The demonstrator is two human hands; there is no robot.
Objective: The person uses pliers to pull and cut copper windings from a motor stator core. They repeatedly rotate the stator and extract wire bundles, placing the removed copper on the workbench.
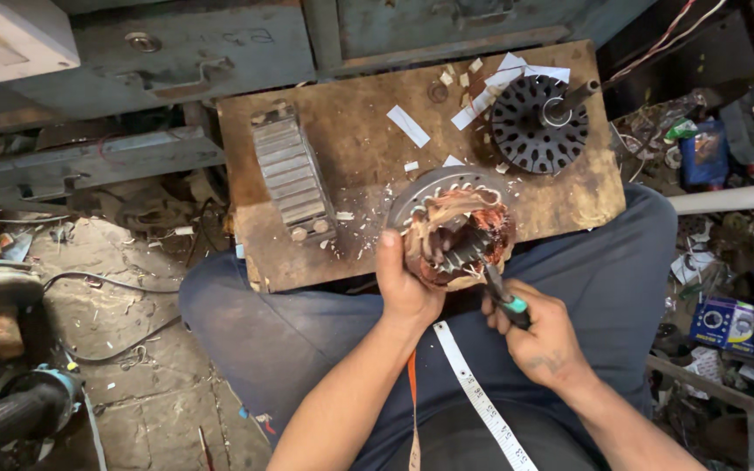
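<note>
Partly hidden: plier [506,301] tip inside stator [457,234]; R hand [541,336] grips; L hand [405,283] steadies.

My left hand [405,283] covers the near side of the stator [457,234], so the windings there are hidden from me. My right hand [538,336] wraps the tool [503,296]; only its teal collar and dark shaft show, and the tip is lost among the copper. The wooden board's [351,174] near edge vanishes behind the stator. The measuring tape [482,401] runs off the bottom edge. The grinder [10,419] at the bottom left corner is cut off.
</note>
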